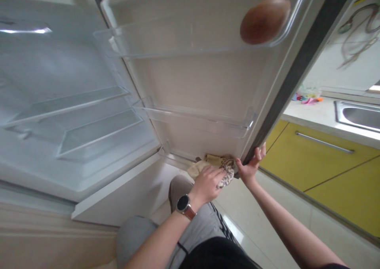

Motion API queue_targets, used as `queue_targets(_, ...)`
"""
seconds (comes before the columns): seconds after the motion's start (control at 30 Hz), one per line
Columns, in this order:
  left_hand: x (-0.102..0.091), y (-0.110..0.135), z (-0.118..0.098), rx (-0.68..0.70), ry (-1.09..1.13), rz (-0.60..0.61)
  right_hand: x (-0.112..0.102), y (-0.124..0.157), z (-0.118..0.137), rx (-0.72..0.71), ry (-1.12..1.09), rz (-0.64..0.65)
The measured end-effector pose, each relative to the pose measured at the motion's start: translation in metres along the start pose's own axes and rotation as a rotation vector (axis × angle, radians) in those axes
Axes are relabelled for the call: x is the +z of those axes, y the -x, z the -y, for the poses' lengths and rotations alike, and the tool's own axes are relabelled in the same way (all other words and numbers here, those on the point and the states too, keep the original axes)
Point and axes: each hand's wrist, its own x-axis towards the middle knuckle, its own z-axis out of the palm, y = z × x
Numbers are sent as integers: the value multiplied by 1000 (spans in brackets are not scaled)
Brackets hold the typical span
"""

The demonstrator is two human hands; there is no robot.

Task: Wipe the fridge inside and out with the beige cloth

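My left hand point(208, 184), with a watch on its wrist, is closed on a cream and brown patterned cloth point(227, 176). The cloth lies against the lowest clear bin point(175, 158) at the bottom of the open fridge door point(202, 79). At the door's lower outer corner, my right hand point(251, 168) grips the edge, thumb on the inner side and fingers around the outside. Above the cloth runs a clear door bin point(192, 116). A brown, rounded, onion-like thing point(265, 20) sits in the upper door bin point(178, 43).
To the left is the fridge interior with glass shelves point(95, 134). A white panel point(127, 189) stands below it. Right of the door are yellow cabinets point(320, 158), a counter point(311, 112) with small colourful items, and a metal sink point(362, 114). My bent legs are beneath my arms.
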Motion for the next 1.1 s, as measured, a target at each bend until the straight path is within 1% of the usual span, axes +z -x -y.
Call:
queue_targets(0.03,5,-1,1,-15,-29,4,0,0,1,-5,-2,-2)
queue_targets(0.1,7,-2,2,-63,-48,7,0,-1,2,-16,-14,-10)
queue_targets(0.23,-4,-6,7,-110,-62,51,1,-2,3,-38,-38,-35)
queue_targets(0.37,-14,-6,21,-177,-118,95,1,-1,2,-44,-33,-37)
queue_targets(0.5,-28,0,46,-291,-183,75,1,-2,1,-34,-14,-27)
queue_targets(0.7,-61,18,102,-497,-250,6,1,-4,1,-41,-44,-29)
queue_targets(0.8,-70,25,121,-569,-278,-29,1,-3,-1,-5,-27,-23)
queue_targets(0.87,-70,29,126,-564,-294,-49,2,-3,-3,20,-25,-23)
queue_targets(0.93,-64,32,126,-539,-310,-79,3,-3,-6,21,-30,-24)
queue_targets(1.1,-46,32,122,-504,-304,-215,6,-4,-12,46,-15,-24)
